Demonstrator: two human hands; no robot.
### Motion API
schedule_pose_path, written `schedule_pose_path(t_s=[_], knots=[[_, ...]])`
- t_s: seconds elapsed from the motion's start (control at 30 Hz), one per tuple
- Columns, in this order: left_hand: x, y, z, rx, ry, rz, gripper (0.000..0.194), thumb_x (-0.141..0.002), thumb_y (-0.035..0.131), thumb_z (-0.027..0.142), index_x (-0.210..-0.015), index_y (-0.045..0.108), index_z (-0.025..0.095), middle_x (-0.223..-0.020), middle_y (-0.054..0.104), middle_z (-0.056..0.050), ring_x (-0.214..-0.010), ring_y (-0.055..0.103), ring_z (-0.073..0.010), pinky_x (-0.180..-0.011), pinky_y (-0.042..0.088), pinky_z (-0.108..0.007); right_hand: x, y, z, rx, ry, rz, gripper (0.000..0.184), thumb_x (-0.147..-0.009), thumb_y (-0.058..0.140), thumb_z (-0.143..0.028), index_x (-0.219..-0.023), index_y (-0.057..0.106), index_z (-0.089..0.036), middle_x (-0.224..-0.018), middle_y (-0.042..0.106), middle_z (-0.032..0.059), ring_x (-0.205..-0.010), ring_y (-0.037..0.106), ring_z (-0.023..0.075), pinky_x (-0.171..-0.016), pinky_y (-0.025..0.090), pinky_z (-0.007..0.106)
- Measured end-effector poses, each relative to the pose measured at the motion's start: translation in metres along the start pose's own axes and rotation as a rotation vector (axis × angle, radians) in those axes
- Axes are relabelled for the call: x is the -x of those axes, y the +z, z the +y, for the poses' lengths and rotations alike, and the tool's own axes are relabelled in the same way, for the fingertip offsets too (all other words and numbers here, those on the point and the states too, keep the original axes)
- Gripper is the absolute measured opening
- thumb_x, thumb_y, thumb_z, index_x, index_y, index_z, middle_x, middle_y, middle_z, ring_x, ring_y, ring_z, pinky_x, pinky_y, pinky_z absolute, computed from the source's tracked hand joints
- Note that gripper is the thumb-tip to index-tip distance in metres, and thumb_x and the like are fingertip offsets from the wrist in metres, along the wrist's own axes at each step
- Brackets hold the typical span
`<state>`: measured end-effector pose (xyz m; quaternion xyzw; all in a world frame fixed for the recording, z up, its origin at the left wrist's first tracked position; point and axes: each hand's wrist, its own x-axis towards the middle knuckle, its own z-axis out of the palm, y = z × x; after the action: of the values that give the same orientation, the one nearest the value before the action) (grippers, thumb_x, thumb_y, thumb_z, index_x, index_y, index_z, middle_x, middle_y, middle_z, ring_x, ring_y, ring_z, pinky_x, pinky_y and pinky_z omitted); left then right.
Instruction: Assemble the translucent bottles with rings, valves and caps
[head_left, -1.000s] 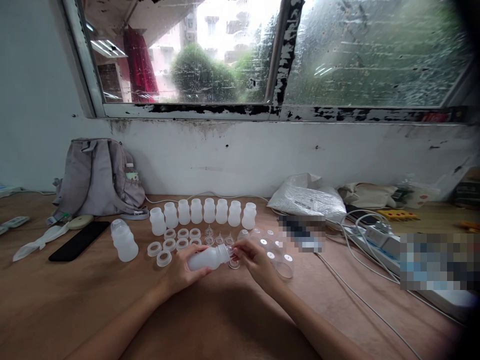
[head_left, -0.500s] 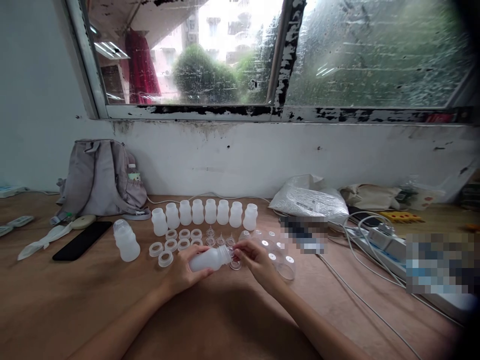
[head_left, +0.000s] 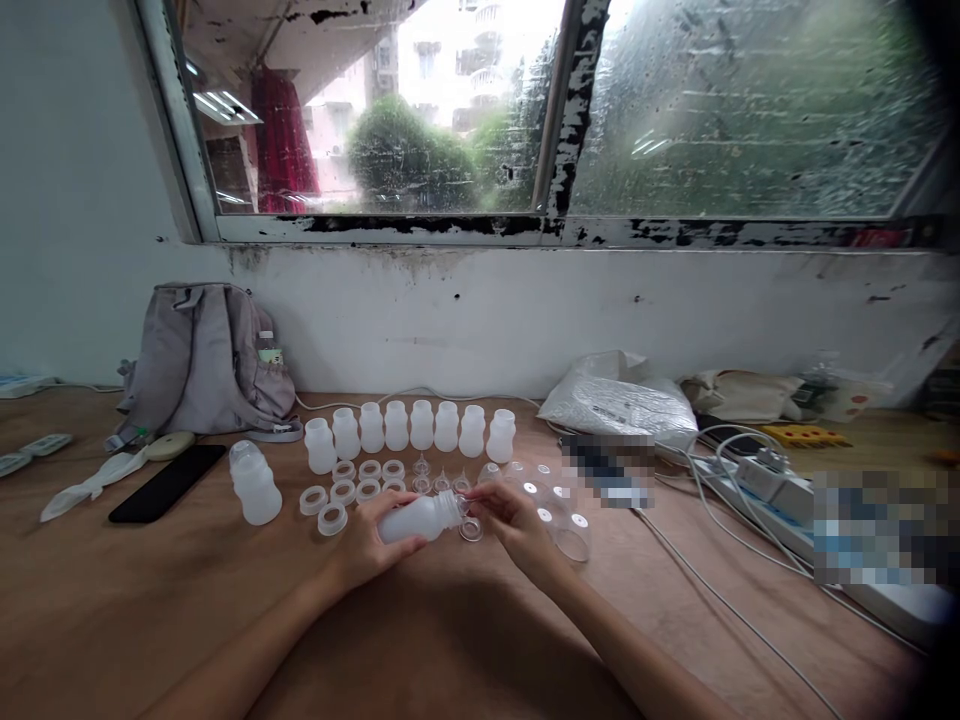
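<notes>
My left hand point(head_left: 367, 545) is wrapped round a small translucent white bottle point(head_left: 420, 518), held on its side with the neck pointing right. My right hand point(head_left: 514, 520) has its fingers pinched at the bottle's mouth; what they hold there is too small to make out. Behind the hands a row of several open bottles point(head_left: 409, 427) stands upright. In front of that row lie several screw rings point(head_left: 345, 490), small clear teats point(head_left: 439, 480) and clear caps point(head_left: 559, 510). One capped bottle point(head_left: 255, 483) stands alone to the left.
A grey backpack point(head_left: 202, 365) leans on the wall at the left, with a black phone point(head_left: 166, 483) and a white strip near it. A plastic bag point(head_left: 619, 400), cables point(head_left: 720, 590) and a power strip point(head_left: 757, 475) lie at the right on the wooden table point(head_left: 450, 640).
Both hands keep their hold on the bottle almost in place. The view has shifted slightly, so the things on the table sit a little further right and lower.
</notes>
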<state>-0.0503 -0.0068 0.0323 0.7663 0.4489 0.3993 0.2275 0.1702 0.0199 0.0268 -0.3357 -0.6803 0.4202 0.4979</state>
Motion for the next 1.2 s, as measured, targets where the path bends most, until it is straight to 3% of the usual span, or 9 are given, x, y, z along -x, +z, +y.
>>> schedule_pose_path(t_s=[0.2, 0.5, 0.8, 1.2], knots=[[0.000, -0.007, 0.013, -0.007, -0.003, -0.032, 0.038, -0.067, 0.062, 0.030, -0.104, 0.055, 0.022, -0.098, 0.060, -0.003, -0.089, 0.056, -0.0190, -0.078, 0.044, -0.030, 0.000, -0.001, 0.000, -0.032, 0.009, -0.013, 0.016, -0.074, 0.059, -0.031, -0.084, 0.059, -0.019, -0.087, 0.063, 0.0055, -0.081, 0.059, 0.0179, -0.072, 0.047, 0.032], [0.000, -0.006, 0.013, -0.005, 0.011, -0.030, 0.039, -0.066, 0.063, 0.030, -0.103, 0.056, 0.022, -0.096, 0.061, -0.003, -0.087, 0.056, -0.0194, -0.076, 0.045, -0.030, -0.001, -0.002, 0.001, -0.041, 0.017, -0.013, 0.019, -0.073, 0.060, -0.035, -0.083, 0.059, -0.018, -0.086, 0.063, 0.0052, -0.078, 0.059, 0.0172, -0.069, 0.048, 0.031], [-0.001, -0.007, 0.013, -0.016, 0.016, -0.040, 0.039, -0.067, 0.062, 0.032, -0.104, 0.055, 0.022, -0.097, 0.060, -0.004, -0.088, 0.055, -0.0197, -0.077, 0.044, -0.031, -0.001, 0.000, -0.004, -0.045, 0.098, -0.004, 0.025, -0.074, 0.057, -0.040, -0.080, 0.056, -0.017, -0.065, 0.060, 0.0016, -0.057, 0.059, 0.0136, -0.054, 0.050, 0.028], [0.001, -0.004, 0.011, -0.035, 0.061, -0.046, 0.041, -0.065, 0.063, 0.032, -0.104, 0.055, 0.024, -0.100, 0.061, -0.003, -0.091, 0.055, -0.0199, -0.081, 0.044, -0.032, 0.001, 0.002, -0.007, 0.156, 0.084, 0.004, 0.039, -0.080, 0.046, -0.046, -0.053, 0.044, -0.018, -0.046, 0.046, -0.0033, -0.041, 0.042, 0.0084, -0.041, 0.032, 0.022]])
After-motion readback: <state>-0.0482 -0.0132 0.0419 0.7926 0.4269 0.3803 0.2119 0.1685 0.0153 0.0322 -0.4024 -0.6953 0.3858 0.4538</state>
